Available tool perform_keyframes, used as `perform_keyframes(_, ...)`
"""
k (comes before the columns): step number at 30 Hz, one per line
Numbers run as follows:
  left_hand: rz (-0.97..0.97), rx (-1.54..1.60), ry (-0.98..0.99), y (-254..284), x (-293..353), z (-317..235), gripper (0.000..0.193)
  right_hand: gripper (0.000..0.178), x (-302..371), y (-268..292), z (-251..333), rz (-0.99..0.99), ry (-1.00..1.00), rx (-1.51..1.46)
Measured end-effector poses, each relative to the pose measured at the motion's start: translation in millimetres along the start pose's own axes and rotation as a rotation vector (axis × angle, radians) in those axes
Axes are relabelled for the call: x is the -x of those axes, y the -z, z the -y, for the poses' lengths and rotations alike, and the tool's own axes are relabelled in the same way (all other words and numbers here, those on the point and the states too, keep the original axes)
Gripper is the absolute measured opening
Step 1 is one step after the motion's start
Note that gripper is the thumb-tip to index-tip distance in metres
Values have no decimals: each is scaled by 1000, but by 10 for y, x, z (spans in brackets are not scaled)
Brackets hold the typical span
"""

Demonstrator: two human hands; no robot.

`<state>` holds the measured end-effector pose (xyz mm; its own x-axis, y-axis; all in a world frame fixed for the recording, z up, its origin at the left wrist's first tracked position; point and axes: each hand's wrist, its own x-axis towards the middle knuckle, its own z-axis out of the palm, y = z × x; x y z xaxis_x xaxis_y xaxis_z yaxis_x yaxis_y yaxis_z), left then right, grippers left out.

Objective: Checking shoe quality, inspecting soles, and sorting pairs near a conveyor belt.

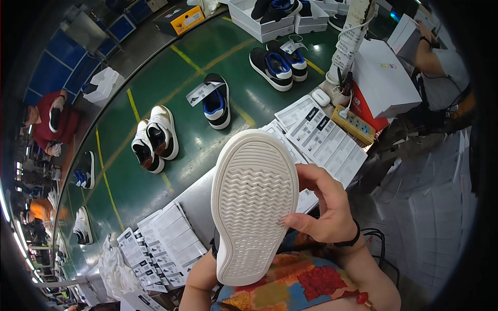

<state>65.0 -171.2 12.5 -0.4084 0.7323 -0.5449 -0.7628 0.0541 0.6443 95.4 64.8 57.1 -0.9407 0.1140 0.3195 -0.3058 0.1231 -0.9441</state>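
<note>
A sneaker (254, 202) is held up in front of me, its white patterned sole facing the camera and its toe end pointing away. My right hand (332, 210) grips the sole's right edge, with the thumb on the sole and the curled fingers toward the far side. The left forearm (199, 277) rises to the shoe's heel end, but the shoe hides my left hand and its fingers. Beyond it, a single black sneaker with blue lining (216, 106) carries a paper tag (202, 94).
Shoe pairs, white (155, 136) and black (278, 66), stand on the green conveyor (192, 140). Label sheets (324, 137) lie right and left. A yellow power strip (354, 125), a post (353, 41) and a white shoebox (383, 75) stand at right. Co-workers sit on both sides.
</note>
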Motion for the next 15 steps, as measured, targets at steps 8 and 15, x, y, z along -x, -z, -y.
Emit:
perform_keyframes(8,47,-3,-15,-23,50,5,53,64,49,5,72,-9,69,68)
perform_keyframes(15,54,-43,-158,14,-284,-179,57,67,77,58,104,-9,59,88)
